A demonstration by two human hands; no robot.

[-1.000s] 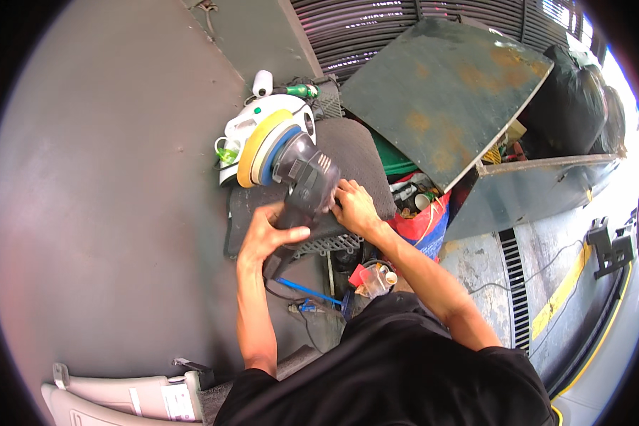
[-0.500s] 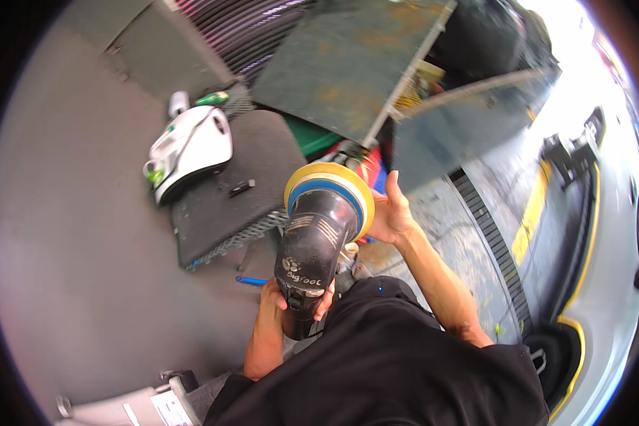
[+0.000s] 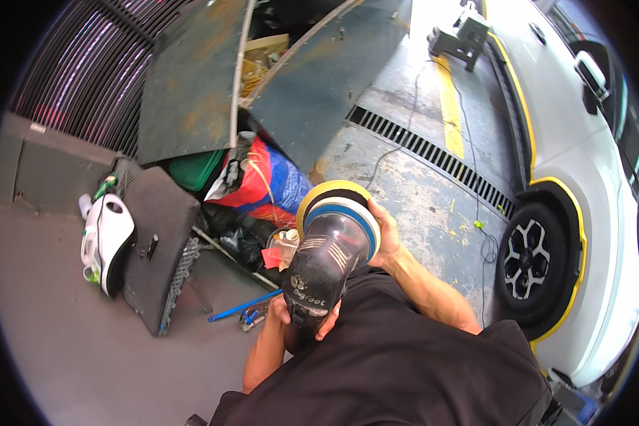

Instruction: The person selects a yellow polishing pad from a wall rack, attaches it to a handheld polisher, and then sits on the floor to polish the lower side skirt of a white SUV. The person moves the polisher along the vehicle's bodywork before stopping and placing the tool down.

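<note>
In front of my torso is a black polisher (image 3: pixel 318 264), tilted, its round head pointing up and away from me. A yellow pad (image 3: pixel 331 189) sits on the head, with a blue and pale ring behind it. My left hand (image 3: pixel 280 310) is wrapped round the body at its lower end, thumb on one side and fingertips on the other. At the pad's right edge, my right hand (image 3: pixel 385 238) is closed on the rim, thumb up along it; its other fingers are mostly hidden behind the head.
At right stands a white car (image 3: pixel 571 170) edged with yellow tape, near a floor grate (image 3: pixel 433 163) and a loose cable (image 3: pixel 483 248). Left, a white appliance (image 3: pixel 108 238) rests by a dark padded seat (image 3: pixel 156 248). A red-and-blue bag (image 3: pixel 277 177) and a blue rod (image 3: pixel 241 305) lie ahead.
My view has swung right, bringing the car and its wheel into sight. My right hand, spread beside the pad before, now grips its rim. The left hand keeps hold of the polisher.
</note>
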